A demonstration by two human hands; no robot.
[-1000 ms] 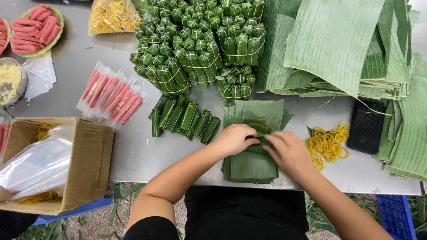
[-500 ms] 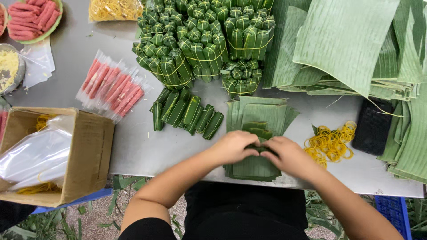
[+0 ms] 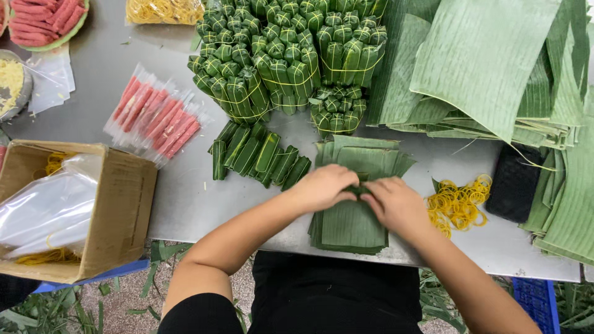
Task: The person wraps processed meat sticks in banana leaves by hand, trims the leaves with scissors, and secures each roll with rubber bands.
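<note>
A grey metal worktable [image 3: 185,185] fills the view, its near edge running just above the person's lap; below it the floor [image 3: 74,309] is strewn with green leaf scraps. The left hand [image 3: 325,187] and right hand [image 3: 396,204] meet, fingertips almost touching, over a stack of cut banana-leaf squares [image 3: 349,226] at the table's near edge. Both hands are curled closed around a small leaf-wrapped roll [image 3: 356,190] pinched between them (only a sliver of dark green shows, so how it is folded cannot be told). Just left of the hands lies a row of finished wrapped rolls [image 3: 257,154], and behind those stand tied bundles of rolls [image 3: 284,55]. Bagged pink sausage sticks [image 3: 154,117] lie farther left, beside an open cardboard box [image 3: 124,210] holding clear plastic. A heap of yellow rubber bands [image 3: 458,204] sits just right of the right hand, with large banana leaves [image 3: 489,62] piled behind.
</note>
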